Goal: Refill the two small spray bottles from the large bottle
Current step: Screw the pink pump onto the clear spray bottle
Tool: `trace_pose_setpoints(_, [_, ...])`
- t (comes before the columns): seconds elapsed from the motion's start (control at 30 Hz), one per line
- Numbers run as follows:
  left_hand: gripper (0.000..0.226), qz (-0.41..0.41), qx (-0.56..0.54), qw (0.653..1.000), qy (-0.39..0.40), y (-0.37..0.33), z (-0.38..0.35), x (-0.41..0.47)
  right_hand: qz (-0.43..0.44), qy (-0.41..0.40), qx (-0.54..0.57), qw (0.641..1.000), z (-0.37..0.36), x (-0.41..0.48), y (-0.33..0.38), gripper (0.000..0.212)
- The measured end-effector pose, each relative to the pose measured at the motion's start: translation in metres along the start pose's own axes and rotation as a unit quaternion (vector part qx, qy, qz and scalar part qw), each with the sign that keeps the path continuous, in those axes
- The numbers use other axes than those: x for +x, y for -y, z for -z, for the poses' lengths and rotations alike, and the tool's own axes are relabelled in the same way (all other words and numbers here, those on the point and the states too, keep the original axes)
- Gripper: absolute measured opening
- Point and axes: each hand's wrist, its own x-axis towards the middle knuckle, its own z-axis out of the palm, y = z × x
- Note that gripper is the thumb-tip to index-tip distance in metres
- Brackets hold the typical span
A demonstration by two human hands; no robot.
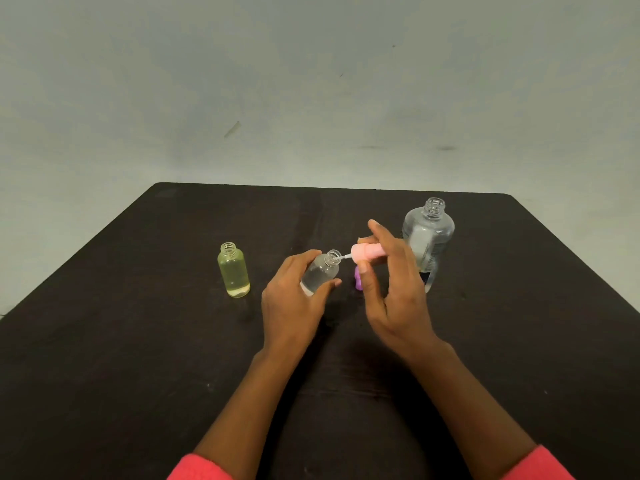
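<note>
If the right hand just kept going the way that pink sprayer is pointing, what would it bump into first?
Most likely the open neck of the small clear bottle tilted in the left hand. The right hand holds the pink spray cap sideways, and its thin tube tip already sits at that mouth. Depth is hard to judge.

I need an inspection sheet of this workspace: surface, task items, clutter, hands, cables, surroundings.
Surface: dark table, no spill visible.
Task items: large bottle upright, uncapped, clear liquid; yellowish small bottle upright, uncapped, standing apart; clear small bottle tilted; pink spray cap, its tube at that bottle's mouth.
Clutter: purple item, partly hidden.
Hands: left hand holds the clear small bottle; right hand holds the pink spray cap.
Cables: nothing seen.
Surroundings: pale wall, scuffed.
</note>
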Motion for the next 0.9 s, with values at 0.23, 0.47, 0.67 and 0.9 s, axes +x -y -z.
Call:
trace_pose_setpoints(0.23, [0.043, -0.041, 0.001, 0.999, 0.022, -0.007, -0.001, -0.004, -0.029, 0.031, 0.032, 0.999, -0.003, -0.005, -0.003, 0.052])
trace_pose_setpoints(0.47, [0.043, -0.055, 0.003, 0.998, 0.028, -0.008, -0.002, -0.004, -0.064, 0.052, 0.043, 0.996, -0.003, -0.005, -0.003, 0.054])
trace_pose_setpoints(0.67, [0.045, -0.071, 0.014, 0.997, 0.032, -0.007, -0.002, -0.004, -0.03, 0.064, 0.035, 0.997, 0.003, 0.0, -0.001, 0.034])
trace_pose_setpoints(0.9, [0.043, -0.087, 0.031, 0.995, 0.031, -0.002, -0.005, -0.004, -0.035, 0.139, 0.038, 0.989, 0.011, 0.004, -0.006, 0.038])
